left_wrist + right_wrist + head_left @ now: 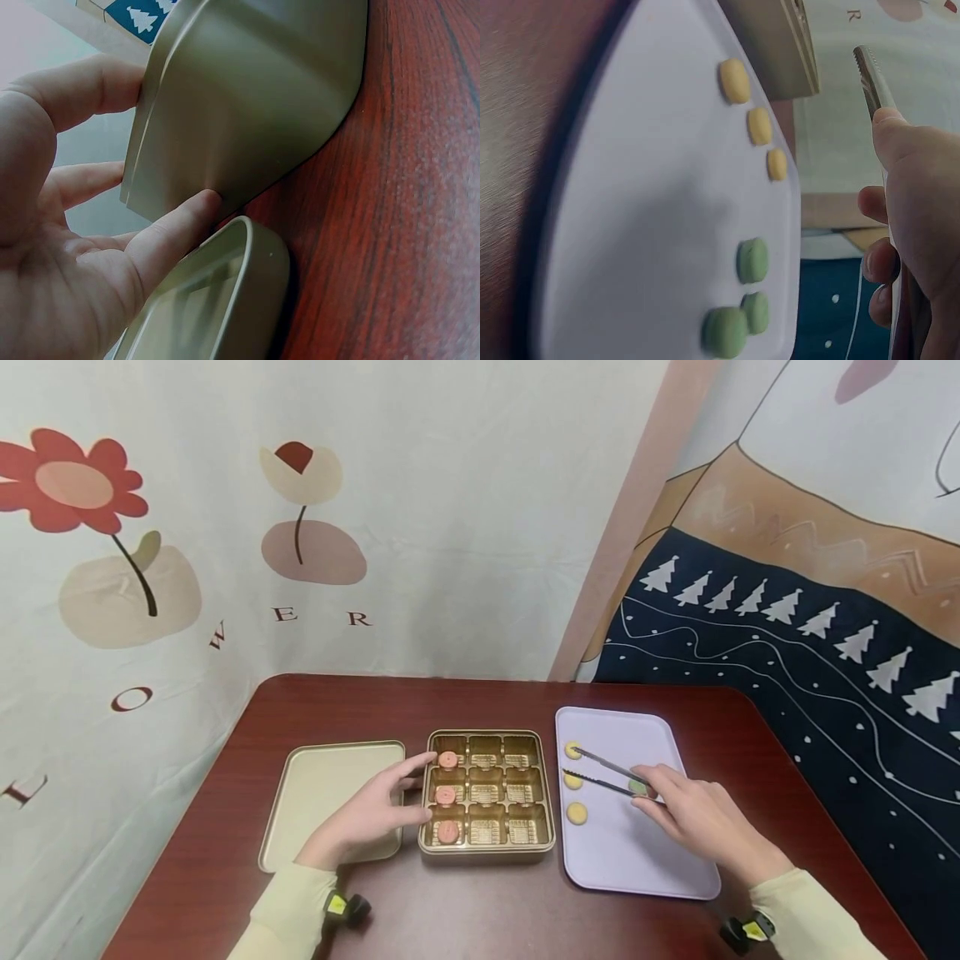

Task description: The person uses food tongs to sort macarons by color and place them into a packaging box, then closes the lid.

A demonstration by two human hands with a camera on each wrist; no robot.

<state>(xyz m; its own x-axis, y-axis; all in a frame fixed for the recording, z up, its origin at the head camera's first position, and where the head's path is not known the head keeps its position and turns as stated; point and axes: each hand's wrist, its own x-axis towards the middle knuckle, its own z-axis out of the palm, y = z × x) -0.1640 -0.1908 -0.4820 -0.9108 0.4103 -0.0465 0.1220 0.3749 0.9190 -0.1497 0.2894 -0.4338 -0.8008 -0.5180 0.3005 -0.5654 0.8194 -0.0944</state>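
Observation:
My left hand (pixel 367 814) rests against the left side of a gold square tin (pixel 487 853). In the left wrist view its fingertips touch the rim and wall of the tin. Pink macarons (pixel 446 796) sit in the left column of the tin's divided insert. My right hand (pixel 701 818) grips a pair of metal tongs (pixel 611 765) over the lilac tray (pixel 637 864). The tong arms are spread, their tips overlapping the yellow macarons (pixel 577 813) in the head view. Green macarons (pixel 753 260) lie further right on the tray, mostly hidden behind the right hand in the head view.
A gold tin lid (pixel 322 793) lies to the left of the tin, partly under my left hand. The dark red wooden table (pixel 465 914) reaches back to a printed curtain (pixel 465 527). The middle and right columns of the tin hold no macarons.

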